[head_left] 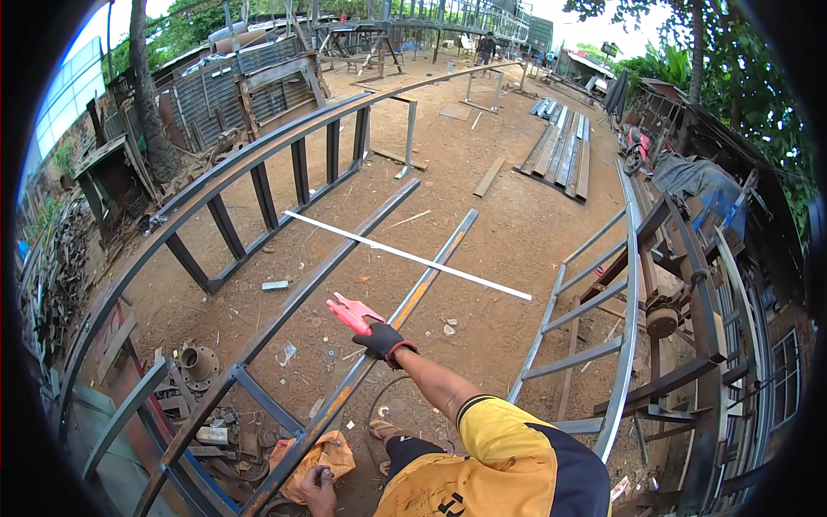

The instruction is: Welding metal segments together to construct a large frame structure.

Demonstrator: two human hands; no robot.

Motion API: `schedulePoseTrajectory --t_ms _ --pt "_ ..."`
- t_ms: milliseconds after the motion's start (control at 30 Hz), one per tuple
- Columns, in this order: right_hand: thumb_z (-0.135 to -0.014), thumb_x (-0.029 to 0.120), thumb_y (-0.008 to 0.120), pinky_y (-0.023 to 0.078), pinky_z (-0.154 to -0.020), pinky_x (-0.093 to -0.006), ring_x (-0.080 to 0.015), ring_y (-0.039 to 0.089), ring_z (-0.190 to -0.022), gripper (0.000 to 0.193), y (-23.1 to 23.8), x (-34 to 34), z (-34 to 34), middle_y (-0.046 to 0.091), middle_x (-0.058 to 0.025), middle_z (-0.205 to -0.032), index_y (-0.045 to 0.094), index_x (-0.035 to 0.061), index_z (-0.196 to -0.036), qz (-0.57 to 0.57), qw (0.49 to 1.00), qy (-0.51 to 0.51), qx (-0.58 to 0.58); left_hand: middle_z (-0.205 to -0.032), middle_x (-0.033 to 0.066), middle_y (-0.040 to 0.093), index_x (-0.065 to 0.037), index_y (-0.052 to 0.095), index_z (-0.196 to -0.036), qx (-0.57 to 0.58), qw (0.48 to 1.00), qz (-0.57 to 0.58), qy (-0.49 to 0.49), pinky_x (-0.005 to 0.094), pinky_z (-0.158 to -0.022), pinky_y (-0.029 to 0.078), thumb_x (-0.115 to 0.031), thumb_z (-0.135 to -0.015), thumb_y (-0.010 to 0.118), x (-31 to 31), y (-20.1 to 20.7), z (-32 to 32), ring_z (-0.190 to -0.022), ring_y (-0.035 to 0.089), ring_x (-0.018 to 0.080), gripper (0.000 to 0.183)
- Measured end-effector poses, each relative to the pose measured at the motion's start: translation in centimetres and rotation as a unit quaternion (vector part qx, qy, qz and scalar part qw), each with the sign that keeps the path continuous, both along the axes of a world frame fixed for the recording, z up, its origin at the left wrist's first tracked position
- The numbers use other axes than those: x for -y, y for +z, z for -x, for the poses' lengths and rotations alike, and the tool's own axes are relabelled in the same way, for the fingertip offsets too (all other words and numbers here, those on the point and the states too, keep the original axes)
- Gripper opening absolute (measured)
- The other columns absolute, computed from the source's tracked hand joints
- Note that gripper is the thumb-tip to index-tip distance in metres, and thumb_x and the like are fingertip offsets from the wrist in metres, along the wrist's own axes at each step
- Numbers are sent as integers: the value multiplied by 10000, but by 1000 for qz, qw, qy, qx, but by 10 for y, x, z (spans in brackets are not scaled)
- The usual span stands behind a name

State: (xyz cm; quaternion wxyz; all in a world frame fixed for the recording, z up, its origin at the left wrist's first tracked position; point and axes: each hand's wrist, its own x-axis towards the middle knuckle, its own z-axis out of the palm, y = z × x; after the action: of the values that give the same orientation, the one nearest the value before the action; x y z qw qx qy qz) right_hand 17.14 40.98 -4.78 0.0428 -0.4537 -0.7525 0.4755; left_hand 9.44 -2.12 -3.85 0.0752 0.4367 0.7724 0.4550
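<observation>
My right hand (385,341), in a dark glove with a red cuff, is closed on a flat pinkish-red angular tool (351,313) whose exact kind I cannot make out. It is just above a long steel tube (415,300) with orange-brown patches. My bare left hand (319,492) is low in the view with its fingers curled, over an orange bag (332,457); what it holds, if anything, is hidden. A second steel tube (323,291) runs alongside, joined to the first by a short crosspiece (267,400). A thin white strip (405,253) lies across both tubes.
A curved steel frame with uprights (301,172) stands to the left; another ladder-like frame (572,315) is at right. Stacked metal profiles (558,151) lie farther off on the dirt ground. A cable (376,405) runs near my sandalled foot (389,430). A person (487,48) stands far back.
</observation>
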Motion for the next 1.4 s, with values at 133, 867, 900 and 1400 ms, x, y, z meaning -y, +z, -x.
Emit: schedulePoseTrajectory --t_ms 133,867,900,1400 --pt "-768 543 701 536 -708 -396 -287 700 -734 566 -24 -8 6 712 -175 -795 724 -2 -917 -33 998 -8 -44 -879 84 692 -2 678 -1128 22 1000 15 14 308 -668 529 -126 -952 635 10 -12 0 -751 651 163 220" --pt "-780 528 678 527 -668 -392 -281 683 -714 564 21 8 -5 688 -194 -769 706 -26 -882 -24 998 16 -50 -731 76 661 64 659 -941 192 977 10 98 265 -582 530 -79 -930 618 21 -6 -21 -634 635 131 149" --pt "-779 528 678 527 -669 -393 -282 684 -718 564 23 8 -4 688 -195 -772 706 -26 -884 -20 998 16 -49 -730 77 661 63 660 -939 189 977 10 98 265 -583 529 -74 -928 616 22 -6 -22 -635 636 131 144" --pt "-805 397 712 530 -695 -378 -243 644 -814 554 2 -4 3 658 -179 -1000 610 -33 -1139 32 999 18 -9 -738 87 677 55 668 -933 162 982 27 97 263 -590 522 -45 -907 616 24 -2 -26 -650 648 133 116"
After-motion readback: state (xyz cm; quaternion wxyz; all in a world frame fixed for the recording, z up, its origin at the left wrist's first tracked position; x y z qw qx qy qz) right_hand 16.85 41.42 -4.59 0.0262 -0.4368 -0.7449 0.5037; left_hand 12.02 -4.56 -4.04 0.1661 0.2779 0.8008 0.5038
